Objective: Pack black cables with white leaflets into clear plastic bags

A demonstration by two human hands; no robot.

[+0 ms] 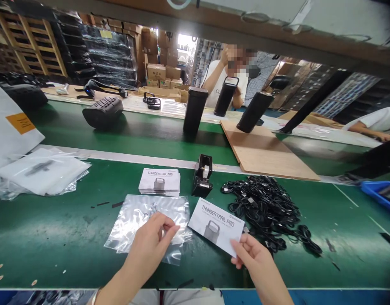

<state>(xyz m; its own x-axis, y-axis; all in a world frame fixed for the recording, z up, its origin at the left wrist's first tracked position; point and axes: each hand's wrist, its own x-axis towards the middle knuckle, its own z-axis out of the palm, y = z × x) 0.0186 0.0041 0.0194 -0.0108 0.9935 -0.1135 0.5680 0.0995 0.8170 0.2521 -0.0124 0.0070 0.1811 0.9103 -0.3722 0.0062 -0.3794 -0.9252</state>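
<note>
My left hand (153, 241) pinches the edge of a clear plastic bag (140, 216) lying on the green table (55, 237). A white booklet (215, 225) printed "Thunder Trail Pro" is held at its lower corner by my right hand (254, 256), just above the table and right of the bag. Behind the bag lies a stack of the same booklets (159, 181). A black tape dispenser (202, 176) stands beside that stack. To the right lies a heap of black cables (265, 207).
More clear bags (39, 171) lie at the left. Across the belt stand black cylindrical speakers (195, 111), one lying speaker (102, 112) and a brown board (265, 152). A person in white (220, 78) sits opposite; another's arm (371, 125) rests at the right. A blue tray (381, 195) sits far right.
</note>
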